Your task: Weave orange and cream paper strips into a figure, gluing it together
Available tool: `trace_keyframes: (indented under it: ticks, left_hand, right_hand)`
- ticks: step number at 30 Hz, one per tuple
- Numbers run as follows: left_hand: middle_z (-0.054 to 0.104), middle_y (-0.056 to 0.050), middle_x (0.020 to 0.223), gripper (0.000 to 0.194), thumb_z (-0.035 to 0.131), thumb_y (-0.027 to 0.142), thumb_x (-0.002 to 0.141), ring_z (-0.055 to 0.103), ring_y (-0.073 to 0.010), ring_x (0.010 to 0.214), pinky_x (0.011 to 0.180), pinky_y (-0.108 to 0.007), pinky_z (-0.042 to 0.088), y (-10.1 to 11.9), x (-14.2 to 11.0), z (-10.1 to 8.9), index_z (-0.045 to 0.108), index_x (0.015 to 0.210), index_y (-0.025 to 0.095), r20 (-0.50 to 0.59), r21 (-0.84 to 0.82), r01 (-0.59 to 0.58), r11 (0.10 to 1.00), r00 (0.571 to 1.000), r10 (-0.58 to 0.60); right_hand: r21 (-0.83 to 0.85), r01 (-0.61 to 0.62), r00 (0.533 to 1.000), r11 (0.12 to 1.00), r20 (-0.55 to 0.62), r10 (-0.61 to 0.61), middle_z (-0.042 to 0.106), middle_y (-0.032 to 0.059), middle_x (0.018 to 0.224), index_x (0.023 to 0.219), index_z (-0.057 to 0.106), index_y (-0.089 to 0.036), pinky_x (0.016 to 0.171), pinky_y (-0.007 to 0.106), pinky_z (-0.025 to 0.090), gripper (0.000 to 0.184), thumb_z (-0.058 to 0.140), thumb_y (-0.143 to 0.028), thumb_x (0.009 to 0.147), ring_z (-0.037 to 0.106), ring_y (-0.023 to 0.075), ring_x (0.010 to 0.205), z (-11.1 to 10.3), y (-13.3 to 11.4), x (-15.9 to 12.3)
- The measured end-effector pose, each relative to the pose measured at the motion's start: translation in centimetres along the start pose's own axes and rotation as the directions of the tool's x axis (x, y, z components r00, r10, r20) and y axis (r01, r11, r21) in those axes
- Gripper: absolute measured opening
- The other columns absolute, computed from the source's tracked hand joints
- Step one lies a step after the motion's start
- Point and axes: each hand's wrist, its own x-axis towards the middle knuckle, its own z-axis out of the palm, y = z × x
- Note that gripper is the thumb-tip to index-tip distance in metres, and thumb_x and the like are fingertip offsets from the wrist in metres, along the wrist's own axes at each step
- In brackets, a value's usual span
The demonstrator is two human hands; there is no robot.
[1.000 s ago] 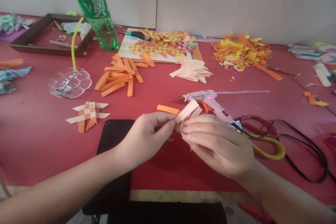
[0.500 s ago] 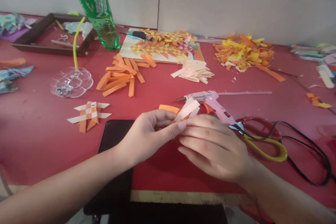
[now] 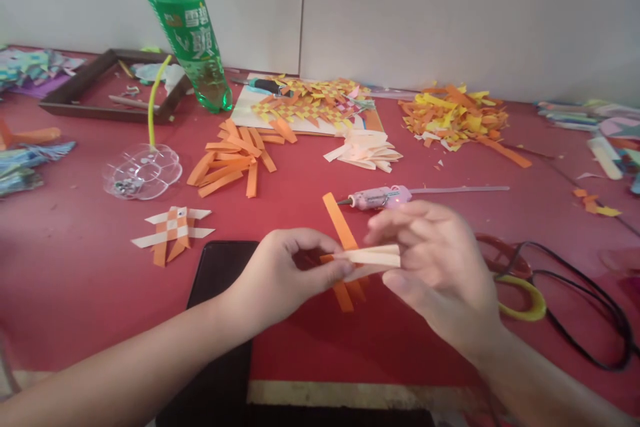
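Note:
My left hand (image 3: 287, 270) pinches a small cluster of folded paper strips between thumb and fingers. Cream strips (image 3: 377, 255) stick out to the right, and an orange strip (image 3: 340, 221) points up and away, with orange ends below. Just right of the cream ends, my right hand (image 3: 447, 280) is open, thumb and fingers apart. A pink glue gun (image 3: 373, 198) lies behind it, its handle hidden by that hand. At left rests a woven orange-and-white paper fish (image 3: 175, 232) with a small eye.
Orange strips (image 3: 240, 153), cream strips (image 3: 365, 149) and yellow-orange scraps (image 3: 455, 117) lie in piles. A green bottle (image 3: 193, 40), a wooden frame (image 3: 60, 110) and a clear flower-shaped dish (image 3: 170, 167) stand left. A black phone-like slab (image 3: 223, 263), scissors (image 3: 533, 307) and a black cord (image 3: 613, 307) lie nearer.
My right hand has come away from the strips and opened to the right. The strips have turned, the cream ends now pointing right and more orange showing. The view has tilted up slightly.

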Motion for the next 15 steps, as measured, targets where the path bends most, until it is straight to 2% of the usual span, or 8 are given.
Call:
trace_keyframes:
  ticks: [2,4,8,15]
  left_hand:
    - [0.07,-0.001,0.075,0.02,0.072,0.038,0.078,0.062,-0.013,0.07,0.064,-0.022,0.047,-0.19,-0.16,0.16,0.07,0.079,0.018,0.021,0.061,-0.039,0.997,0.999,0.038]
    - [0.071,-0.003,0.082,0.022,0.072,0.037,0.078,0.064,-0.0154,0.076,0.069,-0.024,0.05,-0.29,-0.27,0.29,0.069,0.086,0.018,0.026,0.044,-0.039,0.998,0.999,0.038]
    - [0.068,-0.004,0.091,0.028,0.074,0.034,0.076,0.066,-0.017,0.083,0.074,-0.028,0.053,-0.17,-0.28,0.32,0.061,0.096,0.019,0.008,-0.08,-0.009,0.997,1.0,0.01]
    - [0.066,0.0,0.083,0.029,0.074,0.03,0.077,0.065,-0.0118,0.075,0.069,-0.022,0.051,0.19,-0.1,0.17,0.059,0.099,0.019,0.025,-0.146,-0.008,0.989,1.0,0.012]
  right_hand:
    - [-0.011,-0.12,0.992,0.993,0.033,0.121,0.066,-0.0012,0.081,0.112,0.046,-0.028,0.057,0.024,0.061,0.035,0.065,-0.019,0.084,0.069,0.0138,0.066,0.17,-0.35,-0.02]
    - [-0.063,-0.19,0.982,0.98,-0.017,0.189,0.065,-0.0052,0.069,0.104,0.047,-0.027,0.054,0.021,0.059,0.028,0.064,-0.019,0.084,0.067,0.0118,0.058,0.27,-0.55,-0.02]
    - [-0.056,-0.208,0.976,0.977,-0.079,0.203,0.068,-0.0054,0.068,0.099,0.049,-0.026,0.055,0.023,0.06,0.025,0.067,-0.024,0.082,0.068,0.0132,0.059,0.38,-0.43,0.06]
    - [-0.125,-0.255,0.962,0.959,-0.135,0.238,0.068,-0.0048,0.065,0.092,0.051,-0.024,0.05,0.018,0.055,0.023,0.07,-0.028,0.08,0.064,0.0098,0.052,0.32,-0.52,0.05]
